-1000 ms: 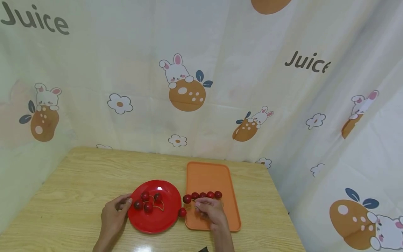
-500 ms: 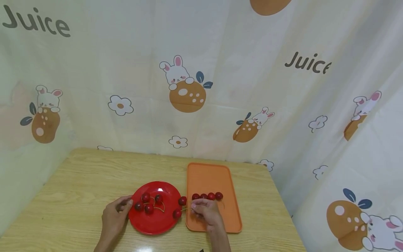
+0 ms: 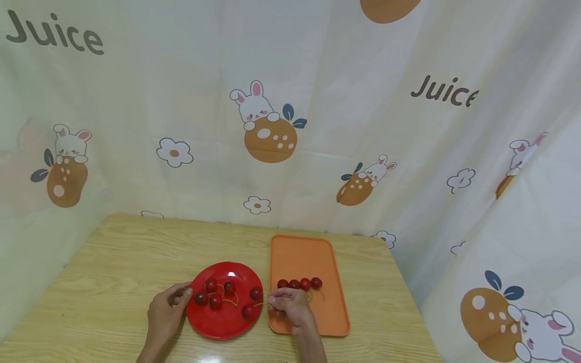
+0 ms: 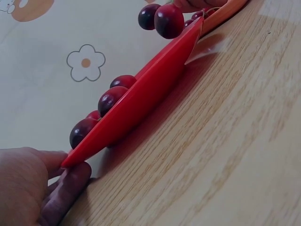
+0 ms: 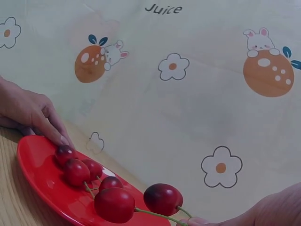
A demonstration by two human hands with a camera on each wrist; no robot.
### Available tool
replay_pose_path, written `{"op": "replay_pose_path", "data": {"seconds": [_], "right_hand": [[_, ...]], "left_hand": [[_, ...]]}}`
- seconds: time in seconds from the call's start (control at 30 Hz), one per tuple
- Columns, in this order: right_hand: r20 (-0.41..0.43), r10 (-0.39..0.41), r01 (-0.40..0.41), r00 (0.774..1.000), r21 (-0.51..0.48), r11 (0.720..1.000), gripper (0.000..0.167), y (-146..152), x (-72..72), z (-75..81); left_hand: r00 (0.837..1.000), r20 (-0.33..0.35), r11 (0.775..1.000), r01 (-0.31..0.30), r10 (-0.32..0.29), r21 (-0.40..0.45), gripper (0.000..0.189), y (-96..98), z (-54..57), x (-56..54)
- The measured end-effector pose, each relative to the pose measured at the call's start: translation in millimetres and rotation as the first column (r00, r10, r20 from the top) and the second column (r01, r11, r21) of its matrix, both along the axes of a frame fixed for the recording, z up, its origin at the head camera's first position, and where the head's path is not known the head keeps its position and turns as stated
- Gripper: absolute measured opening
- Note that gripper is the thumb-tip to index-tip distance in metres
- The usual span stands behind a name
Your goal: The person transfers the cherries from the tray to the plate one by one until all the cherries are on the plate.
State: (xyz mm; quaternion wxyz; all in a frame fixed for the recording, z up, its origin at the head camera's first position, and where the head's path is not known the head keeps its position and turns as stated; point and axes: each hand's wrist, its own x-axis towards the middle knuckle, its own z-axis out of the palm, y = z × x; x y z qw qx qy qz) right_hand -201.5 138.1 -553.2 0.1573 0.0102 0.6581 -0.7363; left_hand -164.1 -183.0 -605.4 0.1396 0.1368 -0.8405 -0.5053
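My left hand (image 3: pixel 165 310) pinches the left rim of a red plate (image 3: pixel 222 325), thumb on top and fingers beneath, as the left wrist view shows. Several dark red cherries (image 3: pixel 215 301) with stems lie on the plate's left half. My right hand (image 3: pixel 292 307) pinches the joined green stems of a pair of cherries (image 5: pixel 114 205) between thumb and fingertips. In the left wrist view that pair (image 4: pixel 169 21) hangs over the plate's far edge. Behind the right hand, a row of several cherries (image 3: pixel 305 284) lies on an orange tray (image 3: pixel 301 257).
The plate and tray stand side by side on a wooden table (image 3: pixel 150 252). A pale curtain (image 3: pixel 204 91) with rabbit and fruit prints rises behind the table and along both sides.
My right hand has moved left from the tray, bringing the pair of cherries over the right side of the plate. My left hand stays on the plate's rim.
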Motion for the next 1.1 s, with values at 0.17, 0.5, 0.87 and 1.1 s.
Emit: {"op": "replay_pose_path", "data": {"seconds": [0.17,0.5,0.87,1.1], "right_hand": [[-0.005,0.000,0.000,1.000,-0.011,1.000,0.010,-6,1.7,0.2],[0.044,0.005,-0.006,0.999,0.022,1.000,0.011,-14,-2.3,-11.2],[0.013,0.026,-0.026,1.000,0.016,1.000,0.011,-19,1.1,-9.9],[0.070,0.006,-0.008,0.998,0.035,0.999,0.011,-24,-5.0,-12.3]], "left_hand": [[1.000,0.012,1.000,-0.006,0.006,-0.007,0.026,-0.3,-0.1,1.2],[1.000,-0.004,1.000,0.000,0.000,-0.010,0.025,-1.3,-0.5,1.6],[1.000,0.013,1.000,-0.004,0.004,-0.007,0.025,-0.4,3.8,2.0],[1.000,0.031,1.000,0.000,0.001,-0.009,0.026,-0.3,5.5,0.6]]}}
